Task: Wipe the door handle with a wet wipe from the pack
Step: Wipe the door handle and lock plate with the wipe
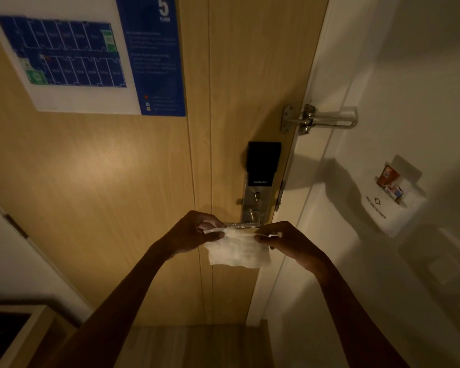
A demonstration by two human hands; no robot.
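Wet wipe [238,251] hangs — top corners pinched by fingers of left hand [194,232] and right hand [284,240] (cards [389,181] in wall holder [398,216]).

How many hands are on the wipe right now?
2. The left hand pinches the upper left corner of the wipe; the right hand pinches its upper right corner, holding it spread just in front of the door handle.

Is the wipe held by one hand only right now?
No, the left hand and the right hand each pinch a top corner of the wet wipe, stretched out by the door handle.
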